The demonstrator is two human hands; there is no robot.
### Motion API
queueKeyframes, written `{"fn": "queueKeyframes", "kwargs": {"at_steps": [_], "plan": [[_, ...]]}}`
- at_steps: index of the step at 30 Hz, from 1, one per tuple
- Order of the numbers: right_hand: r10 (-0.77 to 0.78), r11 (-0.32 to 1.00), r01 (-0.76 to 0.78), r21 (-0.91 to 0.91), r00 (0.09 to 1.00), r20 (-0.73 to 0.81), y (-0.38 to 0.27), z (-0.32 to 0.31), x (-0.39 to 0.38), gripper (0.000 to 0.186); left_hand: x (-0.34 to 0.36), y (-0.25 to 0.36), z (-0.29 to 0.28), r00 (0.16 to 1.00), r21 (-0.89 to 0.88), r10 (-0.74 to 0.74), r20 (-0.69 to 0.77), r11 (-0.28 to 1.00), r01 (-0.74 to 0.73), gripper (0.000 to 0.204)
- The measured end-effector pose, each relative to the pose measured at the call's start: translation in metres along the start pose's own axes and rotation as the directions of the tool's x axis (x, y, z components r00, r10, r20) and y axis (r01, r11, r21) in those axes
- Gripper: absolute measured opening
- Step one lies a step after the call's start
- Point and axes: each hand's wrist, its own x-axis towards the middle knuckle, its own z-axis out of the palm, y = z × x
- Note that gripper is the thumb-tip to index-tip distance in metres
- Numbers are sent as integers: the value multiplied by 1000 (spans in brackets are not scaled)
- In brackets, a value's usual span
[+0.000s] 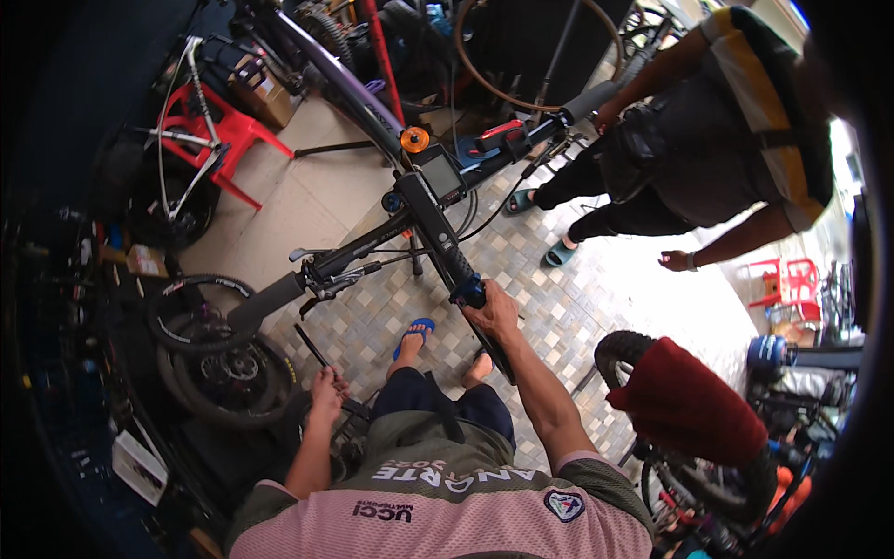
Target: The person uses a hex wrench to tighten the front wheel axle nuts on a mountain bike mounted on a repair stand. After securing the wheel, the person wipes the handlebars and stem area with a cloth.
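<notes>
A bicycle with a purple frame tube (pixel 349 79) stands before me, its black handlebar (pixel 358 247) running across the view. A black tube (pixel 438 228) extends from the bar's middle toward me. My right hand (pixel 495 312) is wrapped around this tube at a dark blue collar (pixel 468 291). Low at the left, my left hand (pixel 328 389) holds a thin black rod-like tool (pixel 311 345), pointing up and left, apart from the bike. A display (pixel 440 177) and an orange round cap (pixel 414 140) sit near the bar's centre.
A co-worker (pixel 689 140) stands at the right, one hand (pixel 607 118) by the far grip (pixel 589 101). Wheels (pixel 228 368) lie at left, near a red chair (pixel 223 135). A dark red cloth (pixel 694 405) covers something beside a tire (pixel 619 352) at right.
</notes>
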Motion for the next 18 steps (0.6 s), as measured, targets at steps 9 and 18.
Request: {"fn": "queueKeyframes", "kwargs": {"at_steps": [9, 18], "plan": [[-70, 997, 70, 10, 997, -27, 8, 14, 57, 71, -81, -145, 64, 997, -118, -68, 48, 990, 73, 24], [30, 1000, -30, -7, 999, -19, -3, 58, 96, 68, -37, -143, 103, 945, 199, 32, 326, 975, -102, 25]]}}
